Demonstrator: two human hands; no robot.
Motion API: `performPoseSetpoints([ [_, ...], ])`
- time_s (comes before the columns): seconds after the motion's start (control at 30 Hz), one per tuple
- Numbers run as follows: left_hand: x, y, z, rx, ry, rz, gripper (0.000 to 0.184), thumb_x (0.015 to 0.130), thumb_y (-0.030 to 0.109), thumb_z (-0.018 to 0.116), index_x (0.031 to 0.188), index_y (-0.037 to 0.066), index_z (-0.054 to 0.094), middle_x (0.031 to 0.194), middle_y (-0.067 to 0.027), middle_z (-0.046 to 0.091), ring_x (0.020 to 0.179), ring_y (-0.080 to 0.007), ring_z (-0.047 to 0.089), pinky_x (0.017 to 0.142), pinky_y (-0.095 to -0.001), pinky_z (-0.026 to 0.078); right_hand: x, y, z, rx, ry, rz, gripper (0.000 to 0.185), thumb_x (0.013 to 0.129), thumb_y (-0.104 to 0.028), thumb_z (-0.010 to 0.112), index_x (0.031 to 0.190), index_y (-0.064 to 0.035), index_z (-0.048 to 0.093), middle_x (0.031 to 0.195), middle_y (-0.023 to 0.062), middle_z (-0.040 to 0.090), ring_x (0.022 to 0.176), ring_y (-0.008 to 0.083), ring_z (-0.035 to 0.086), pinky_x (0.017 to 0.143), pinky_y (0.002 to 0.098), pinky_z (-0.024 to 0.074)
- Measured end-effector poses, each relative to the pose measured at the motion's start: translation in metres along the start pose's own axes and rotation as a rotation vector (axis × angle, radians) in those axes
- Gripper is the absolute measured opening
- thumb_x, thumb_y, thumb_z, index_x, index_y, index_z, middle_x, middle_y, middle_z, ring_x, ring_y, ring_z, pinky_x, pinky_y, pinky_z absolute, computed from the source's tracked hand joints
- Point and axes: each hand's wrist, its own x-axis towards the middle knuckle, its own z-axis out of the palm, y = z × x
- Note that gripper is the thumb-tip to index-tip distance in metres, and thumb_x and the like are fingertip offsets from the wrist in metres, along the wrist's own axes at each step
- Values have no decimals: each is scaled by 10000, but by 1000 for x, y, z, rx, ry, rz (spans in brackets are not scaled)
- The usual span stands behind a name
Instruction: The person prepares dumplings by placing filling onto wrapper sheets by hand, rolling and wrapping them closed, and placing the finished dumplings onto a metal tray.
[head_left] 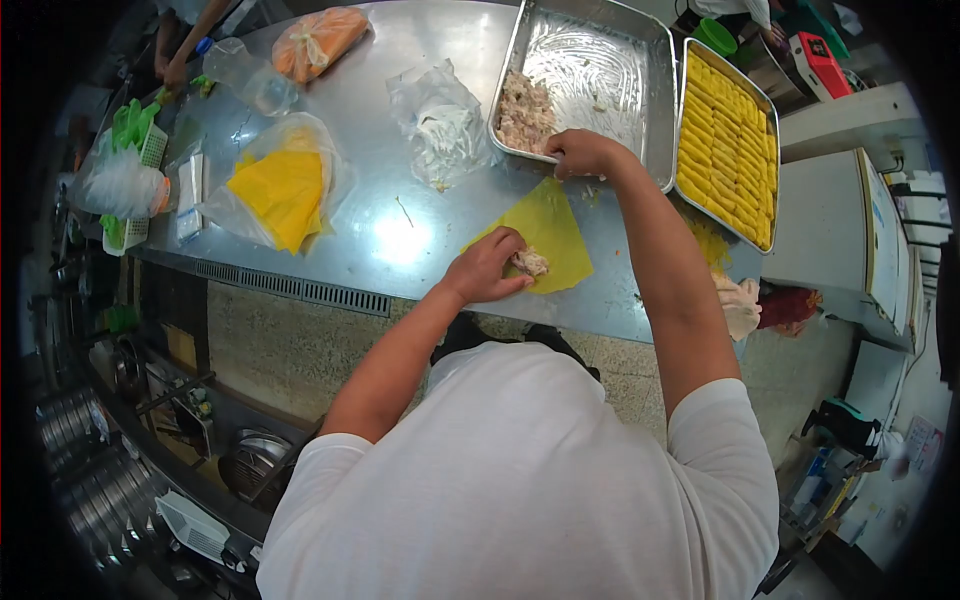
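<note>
A yellow wrapper sheet (563, 240) lies flat near the table's front edge with a lump of minced filling (530, 262) on it. My left hand (486, 268) rests on the wrapper's left part, thumb and fingers curled against the lump's left side. Farther up, my right hand (585, 155) is closed at the near rim of a large metal tray (610, 60), its fingers bent over the edge. More minced filling (525, 112) is heaped in that tray's left corner; smears cover its bottom. Any filling inside the right hand is hidden.
A second tray (683, 150) of yellow rolls (728, 140) stands on the right. Leftward lie yellow wrappers (280, 195) in plastic, a crumpled bag (440, 125), an orange-filled bag (320, 42), a bottle (245, 75) and a basket (153, 148). Another person's arm (195, 40) shows top left.
</note>
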Motion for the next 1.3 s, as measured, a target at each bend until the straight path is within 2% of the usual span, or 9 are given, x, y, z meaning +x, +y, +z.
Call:
performPoseSetpoints([
  [0.2, 1, -4, -1, -244, 31, -158, 318, 859, 196, 767, 1092, 47, 610, 994, -117, 617, 846, -260, 658, 788, -367, 551, -86, -30, 39, 179, 543, -223, 262, 864, -33, 598, 1092, -23, 725, 989, 205, 717, 932, 373, 697, 850, 412, 544],
  [0.37, 3, -16, 6, -63, 18, 18, 196, 861, 144, 741, 996, 50, 634, 925, -108, 650, 854, -289, 658, 742, -388, 532, -129, -51, 150, 356, 632, -217, 233, 894, -26, 610, 1098, -22, 721, 1008, 189, 722, 939, 377, 701, 830, 419, 552],
  [0.53, 3, -15, 8, -25, 26, 83, 232, 823, 127, 765, 997, 52, 633, 959, -109, 666, 915, -307, 653, 789, -400, 534, -124, -47, 197, 197, 768, -321, 181, 866, -34, 684, 1046, -49, 693, 1000, 151, 721, 1003, 367, 676, 870, 434, 542],
  [0.7, 5, 2, 0, -147, 26, -1, 343, 791, 123, 797, 1084, 56, 634, 1021, -114, 678, 952, -319, 651, 856, -407, 535, -132, -47, 197, 268, 810, -309, 247, 828, -40, 733, 1072, -51, 695, 1061, 142, 708, 1060, 370, 647, 916, 446, 526],
  [0.8, 5, 8, 1, -23, 170, 206, 419, 784, 129, 806, 1158, 57, 631, 1063, -122, 681, 970, -315, 643, 876, -399, 535, -135, -48, 199, 252, 800, -302, 283, 808, -35, 746, 1086, -44, 695, 1102, 149, 696, 1067, 369, 646, 928, 446, 525],
  [0.87, 5, 5, 3, 49, -44, 96, 450, 785, 146, 813, 1195, 59, 647, 1063, -122, 690, 979, -312, 635, 880, -401, 530, -130, -41, 204, 192, 792, -322, 293, 805, -40, 753, 1092, -42, 694, 1122, 151, 687, 1055, 367, 648, 923, 442, 526],
  [1.07, 5, 4, 12, 68, 11, 43, 377, 796, 157, 808, 1139, 67, 681, 1022, -97, 707, 953, -309, 635, 861, -418, 525, -123, -32, 207, 142, 797, -318, 331, 820, -71, 758, 1144, -67, 695, 1143, 137, 663, 1033, 336, 649, 895, 413, 536],
  [1.13, 3, 7, 7, 37, 23, 47, 352, 800, 156, 804, 1116, 64, 681, 1026, -93, 709, 954, -306, 638, 855, -415, 527, -134, -43, 196, 319, 810, -312, 252, 840, -29, 719, 1089, -55, 695, 1039, 121, 680, 988, 337, 646, 843, 427, 537],
  [1.3, 3, -12, 12, 17, -10, 79, 322, 812, 161, 797, 1095, 57, 684, 1049, -98, 714, 976, -308, 645, 848, -411, 532, -137, -38, 200, 378, 761, -212, 206, 840, -37, 723, 1045, -42, 693, 1038, 135, 662, 967, 345, 643, 834, 423, 539],
])
